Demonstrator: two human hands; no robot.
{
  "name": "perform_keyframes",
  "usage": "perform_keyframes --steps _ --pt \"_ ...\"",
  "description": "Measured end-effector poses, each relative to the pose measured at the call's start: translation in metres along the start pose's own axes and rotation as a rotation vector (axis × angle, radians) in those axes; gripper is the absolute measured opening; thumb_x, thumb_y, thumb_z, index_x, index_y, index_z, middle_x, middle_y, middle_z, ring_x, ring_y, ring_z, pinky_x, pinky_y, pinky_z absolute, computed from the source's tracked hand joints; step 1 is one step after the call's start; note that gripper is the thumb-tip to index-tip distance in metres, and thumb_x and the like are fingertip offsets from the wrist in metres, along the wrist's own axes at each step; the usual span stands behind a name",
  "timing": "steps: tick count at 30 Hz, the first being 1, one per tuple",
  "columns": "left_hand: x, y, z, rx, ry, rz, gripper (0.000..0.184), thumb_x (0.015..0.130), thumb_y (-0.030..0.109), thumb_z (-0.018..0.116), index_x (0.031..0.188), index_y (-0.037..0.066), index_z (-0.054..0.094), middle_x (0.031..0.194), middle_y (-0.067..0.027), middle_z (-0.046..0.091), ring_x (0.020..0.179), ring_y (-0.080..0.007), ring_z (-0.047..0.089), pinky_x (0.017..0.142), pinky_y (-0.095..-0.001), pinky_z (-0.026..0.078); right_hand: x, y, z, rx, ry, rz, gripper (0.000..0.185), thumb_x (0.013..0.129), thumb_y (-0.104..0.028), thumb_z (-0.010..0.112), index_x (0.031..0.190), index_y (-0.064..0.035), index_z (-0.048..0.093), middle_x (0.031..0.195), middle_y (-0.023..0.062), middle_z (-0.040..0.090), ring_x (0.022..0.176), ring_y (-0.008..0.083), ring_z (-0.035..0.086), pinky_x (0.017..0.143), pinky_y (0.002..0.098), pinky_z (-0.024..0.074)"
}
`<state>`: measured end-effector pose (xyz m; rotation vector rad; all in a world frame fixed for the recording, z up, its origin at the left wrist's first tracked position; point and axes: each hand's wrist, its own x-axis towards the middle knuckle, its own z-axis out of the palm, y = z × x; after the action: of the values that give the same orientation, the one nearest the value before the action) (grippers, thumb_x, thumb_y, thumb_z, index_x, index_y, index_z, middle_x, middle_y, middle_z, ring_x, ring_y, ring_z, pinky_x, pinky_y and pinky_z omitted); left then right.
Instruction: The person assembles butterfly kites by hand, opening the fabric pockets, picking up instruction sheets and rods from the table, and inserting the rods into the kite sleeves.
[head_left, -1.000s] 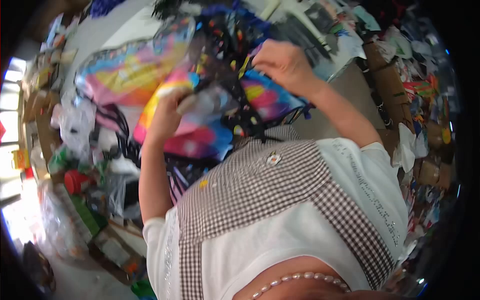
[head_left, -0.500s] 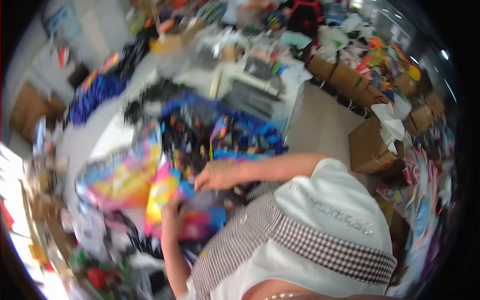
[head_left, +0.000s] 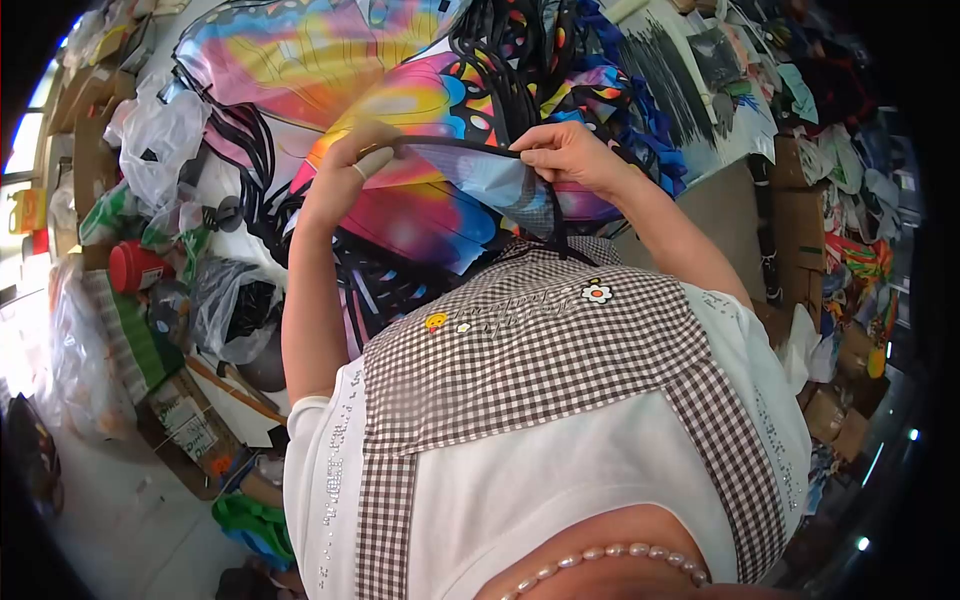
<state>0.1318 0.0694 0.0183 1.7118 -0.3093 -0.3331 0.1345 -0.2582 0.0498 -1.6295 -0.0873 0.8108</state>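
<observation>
My left hand (head_left: 348,178) pinches the dark-edged border of a thin, pale bluish fabric piece (head_left: 482,178). The thumb of that hand wears a light cover. Across from it, my right hand (head_left: 580,160) grips the same dark edge between thumb and fingers, so the edge is stretched between both hands. Beneath lies bright butterfly-wing patterned fabric (head_left: 420,215) in pink, yellow and blue with black borders. Another patterned wing piece (head_left: 290,60) spreads out at the upper left. Black straps (head_left: 500,60) bunch up beyond my hands.
Clear plastic bags (head_left: 160,130) and a red jar (head_left: 136,267) are at the left. Dark strips (head_left: 665,85) lie on the table at the upper right. Cardboard boxes (head_left: 797,215) stand on the right, with piled bags and fabric beyond them.
The view has swung back toward the hands and fabric. My hands have moved apart, and the dark edge now shows stretched between them.
</observation>
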Motion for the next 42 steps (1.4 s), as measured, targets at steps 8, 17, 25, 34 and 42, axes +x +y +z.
perform_keyframes --steps 8,17,25,34,42 --pt "0.007 0.021 0.017 0.309 -0.125 -0.039 0.018 0.088 0.008 0.060 0.104 0.001 0.063 0.102 -0.0097 0.064 0.100 -0.0196 0.059 0.093 -0.0310 0.043 -0.003 -0.018 -0.003 -0.754 0.215 -0.486 0.019 0.091 -0.008 0.062 0.109 -0.0059 0.070 0.073 -0.0021 0.060 0.062 0.0070 0.054 0.059 0.0226 0.0431" --pt "0.003 0.030 0.003 0.377 -0.094 -0.041 0.020 0.088 0.012 0.061 0.104 0.001 0.063 0.104 -0.0102 0.064 0.102 -0.0198 0.058 0.095 -0.0317 0.042 0.031 -0.018 0.018 -0.351 -0.086 -0.096 0.020 0.093 -0.009 0.060 0.110 -0.0069 0.070 0.070 -0.0024 0.058 0.060 0.0053 0.050 0.054 0.0222 0.0395" --pt "-0.021 -0.044 -0.039 -0.270 0.173 -0.125 0.029 0.087 0.009 0.061 0.115 -0.001 0.058 0.109 -0.0063 0.063 0.105 -0.0190 0.061 0.096 -0.0301 0.044 0.055 0.014 0.004 -0.009 -0.145 0.103 0.022 0.092 -0.009 0.062 0.112 -0.0056 0.070 0.064 -0.0024 0.053 0.054 0.0042 0.043 0.048 0.0215 0.0302" --pt "0.003 -0.014 0.005 0.296 0.051 -0.131 0.017 0.086 0.009 0.067 0.100 0.003 0.062 0.098 -0.0002 0.063 0.090 -0.0136 0.059 0.088 -0.0264 0.046 0.055 -0.004 0.027 -0.596 0.131 -0.432 0.017 0.091 -0.008 0.063 0.104 -0.0058 0.072 0.068 -0.0031 0.056 0.061 0.0046 0.048 0.053 0.0209 0.0357" --pt "-0.016 -0.020 -0.017 -0.072 0.095 -0.093 0.019 0.085 0.014 0.068 0.097 0.000 0.061 0.091 -0.0059 0.065 0.092 -0.0168 0.061 0.085 -0.0309 0.047 0.067 0.004 0.018 -0.064 -0.126 0.061 0.018 0.090 -0.008 0.064 0.106 -0.0061 0.072 0.065 -0.0031 0.054 0.057 0.0037 0.046 0.051 0.0183 0.0328"
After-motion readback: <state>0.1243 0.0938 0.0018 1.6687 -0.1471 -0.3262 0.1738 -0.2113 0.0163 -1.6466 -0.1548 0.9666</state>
